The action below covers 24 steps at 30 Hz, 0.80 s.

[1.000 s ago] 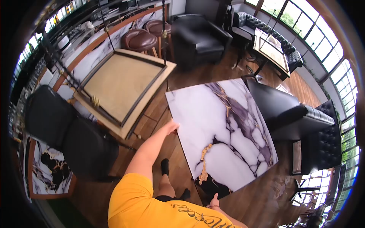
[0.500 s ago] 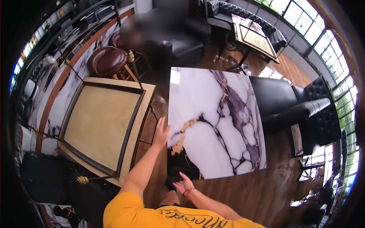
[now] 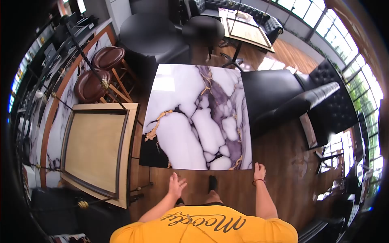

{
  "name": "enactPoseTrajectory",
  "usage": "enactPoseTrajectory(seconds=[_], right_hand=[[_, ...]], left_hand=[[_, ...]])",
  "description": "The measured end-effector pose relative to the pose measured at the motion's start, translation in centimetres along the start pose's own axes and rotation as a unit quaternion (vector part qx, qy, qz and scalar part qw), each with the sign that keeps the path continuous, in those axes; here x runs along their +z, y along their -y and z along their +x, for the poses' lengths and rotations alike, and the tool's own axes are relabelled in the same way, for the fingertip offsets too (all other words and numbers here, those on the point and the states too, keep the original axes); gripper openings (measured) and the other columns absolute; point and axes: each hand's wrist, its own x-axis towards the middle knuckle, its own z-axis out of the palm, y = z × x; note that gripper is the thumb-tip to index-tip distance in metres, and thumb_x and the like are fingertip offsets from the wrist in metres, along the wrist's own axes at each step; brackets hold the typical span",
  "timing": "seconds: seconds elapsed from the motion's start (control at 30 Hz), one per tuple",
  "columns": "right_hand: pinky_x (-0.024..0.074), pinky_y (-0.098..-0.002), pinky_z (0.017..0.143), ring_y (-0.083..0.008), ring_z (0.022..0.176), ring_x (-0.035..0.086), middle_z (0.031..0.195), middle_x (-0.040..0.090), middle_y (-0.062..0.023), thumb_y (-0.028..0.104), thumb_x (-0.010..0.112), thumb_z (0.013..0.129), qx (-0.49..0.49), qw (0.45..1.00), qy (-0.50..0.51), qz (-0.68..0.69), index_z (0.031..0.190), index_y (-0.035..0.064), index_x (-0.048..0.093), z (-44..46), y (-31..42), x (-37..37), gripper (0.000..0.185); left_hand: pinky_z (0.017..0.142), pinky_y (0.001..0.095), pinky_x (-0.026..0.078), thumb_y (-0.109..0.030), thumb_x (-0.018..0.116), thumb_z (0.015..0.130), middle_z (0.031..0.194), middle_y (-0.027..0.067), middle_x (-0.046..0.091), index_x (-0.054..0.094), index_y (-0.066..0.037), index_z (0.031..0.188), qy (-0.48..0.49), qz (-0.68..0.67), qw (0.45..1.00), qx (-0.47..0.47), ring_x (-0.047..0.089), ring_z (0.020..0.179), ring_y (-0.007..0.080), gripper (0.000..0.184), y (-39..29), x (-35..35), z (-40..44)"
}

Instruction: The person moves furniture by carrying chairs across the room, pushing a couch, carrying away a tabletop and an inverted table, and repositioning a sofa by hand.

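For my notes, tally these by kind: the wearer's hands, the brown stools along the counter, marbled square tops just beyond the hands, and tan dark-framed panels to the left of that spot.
Left hand and right hand: 2
Nearer brown stool and farther brown stool: 2
Marbled square top: 1
Tan dark-framed panel: 1
Total: 6

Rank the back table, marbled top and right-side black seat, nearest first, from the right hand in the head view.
1. Marbled top: just left of the right hand.
2. Black seat: farther ahead, on the right.
3. Back table: beyond both, toward the top.
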Motion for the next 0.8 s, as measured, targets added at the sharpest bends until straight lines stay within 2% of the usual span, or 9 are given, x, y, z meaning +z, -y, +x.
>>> enactPoseTrajectory(seconds=[0.03,0.1,0.13,0.17,0.23,0.27,0.47,0.63,0.8], right_hand=[[0.0421,-0.0392,0.088,-0.0285,0.093,0.057,0.103,0.059,-0.0196,0.047,0.052,0.089,0.036,0.994,0.086,0.059,0.116,-0.0005,0.051,1.1,-0.4,0.0,0.055],[0.0427,-0.0382,0.086,-0.0283,0.092,0.056,0.100,0.059,-0.0186,0.049,0.047,0.091,-0.048,0.986,0.147,0.065,0.112,-0.0006,0.054,4.3,-5.2,4.7,0.055],[0.0436,-0.0387,0.083,-0.0286,0.090,0.057,0.097,0.060,-0.0183,0.049,0.044,0.092,-0.012,0.968,0.201,0.148,0.108,-0.0010,0.056,4.6,-3.7,4.9,0.054],[0.0446,-0.0393,0.079,-0.0289,0.088,0.058,0.094,0.061,-0.0180,0.048,0.042,0.093,0.025,0.940,0.250,0.232,0.103,-0.0015,0.058,5.2,-3.2,6.1,0.053],[0.0450,-0.0409,0.074,-0.0317,0.083,0.060,0.088,0.063,-0.0201,0.046,0.038,0.095,-0.001,0.941,0.222,0.256,0.094,-0.0023,0.060,5.5,-2.8,10.5,0.053],[0.0445,-0.0430,0.074,-0.0354,0.080,0.060,0.083,0.062,-0.0229,0.045,0.037,0.095,-0.024,0.971,0.191,0.140,0.088,-0.0023,0.058,4.3,0.0,7.9,0.052],[0.0433,-0.0481,0.077,-0.0447,0.088,0.056,0.091,0.060,-0.0264,0.048,0.032,0.094,-0.057,0.980,0.168,0.095,0.093,-0.0003,0.057,7.8,5.5,9.4,0.055],[0.0425,-0.0470,0.074,-0.0439,0.084,0.056,0.086,0.059,-0.0277,0.046,0.032,0.095,-0.082,0.981,0.141,0.109,0.088,-0.0038,0.057,13.2,11.1,13.2,0.056],[0.0429,-0.0496,0.079,-0.0439,0.094,0.056,0.095,0.061,-0.0262,0.050,0.028,0.094,-0.061,0.976,0.197,0.062,0.093,0.0003,0.058,16.9,16.0,15.1,0.059]], left_hand=[[0.089,0.0518,0.043,-0.049,0.047,0.091,0.129,0.0153,0.033,0.020,-0.011,0.133,0.019,-0.007,1.000,0.021,0.046,0.113,0.0365,0.062,-0.4,0.9,1.2],[0.092,0.0553,0.041,-0.045,0.046,0.093,0.133,0.0176,0.033,0.022,-0.009,0.132,0.017,-0.029,0.998,0.044,0.043,0.117,0.0376,0.058,-1.1,3.3,2.2],[0.092,0.0586,0.040,-0.033,0.044,0.096,0.133,0.0170,0.034,0.020,-0.010,0.133,-0.003,-0.083,0.995,0.050,0.044,0.117,0.0372,0.050,-0.7,3.6,3.3],[0.092,0.0586,0.040,-0.033,0.044,0.096,0.133,0.0170,0.034,0.020,-0.010,0.133,-0.008,-0.084,0.995,0.061,0.044,0.117,0.0372,0.050,-0.6,4.2,4.0],[0.088,0.0599,0.045,-0.020,0.038,0.098,0.132,0.0184,0.034,0.014,-0.011,0.134,-0.088,-0.038,0.992,0.088,0.046,0.114,0.0380,0.044,-0.2,4.8,4.5],[0.084,0.0601,0.048,-0.015,0.037,0.098,0.130,0.0177,0.036,0.017,-0.011,0.133,-0.087,-0.048,0.993,0.065,0.048,0.112,0.0363,0.040,-0.1,4.0,4.8],[0.082,0.0605,0.049,-0.014,0.038,0.097,0.129,0.0176,0.037,0.021,-0.013,0.132,-0.086,-0.055,0.990,0.102,0.050,0.110,0.0354,0.039,-2.4,5.8,8.3],[0.080,0.0603,0.050,-0.015,0.039,0.097,0.130,0.0179,0.037,0.018,-0.012,0.134,-0.036,-0.066,0.989,0.130,0.050,0.110,0.0364,0.042,-5.8,7.4,14.3],[0.081,0.0578,0.052,-0.017,0.038,0.098,0.129,0.0178,0.038,0.019,-0.010,0.134,-0.035,-0.056,0.987,0.144,0.051,0.109,0.0362,0.042,-10.7,9.6,17.5]])
